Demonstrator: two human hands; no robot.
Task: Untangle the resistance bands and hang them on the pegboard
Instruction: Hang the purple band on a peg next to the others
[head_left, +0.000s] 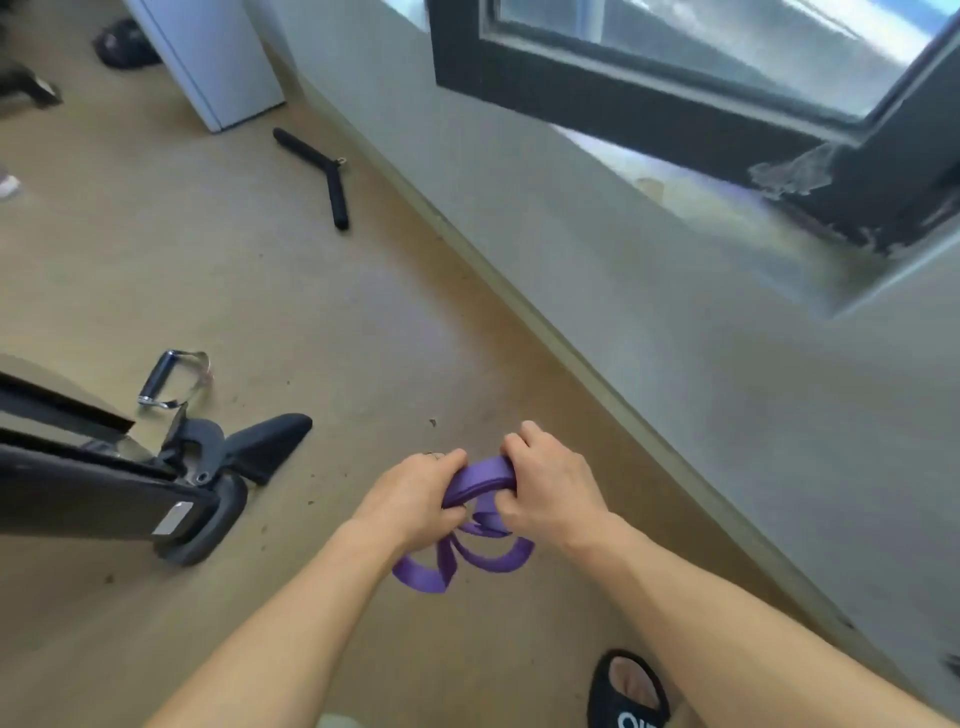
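Item: flat purple elastic resistance band (470, 558), tangled, being held above the tan floor (311, 312); left hand (415, 501) and right hand (550, 488) both curling round its upper loop. Lower loops are hanging free. Black slide sandal (626, 691) is lying partly cut off at the bottom edge.

Two hands are here: one left hand (415, 493) and one right hand (550, 483). They hold one purple band (480, 480), all looped up, with three loops hanging down under the hands.

One foot in one black slipper (626, 691) shows near the right. One more dark shoe (124, 44) lies far away on the left.

On the floor (311, 312) lie one black bent bar (324, 174) and one shiny metal handle (174, 379). One big black machine (119, 488) sits on the left.

There is one window (727, 62) on the right wall and one white cabinet (208, 57) far off.
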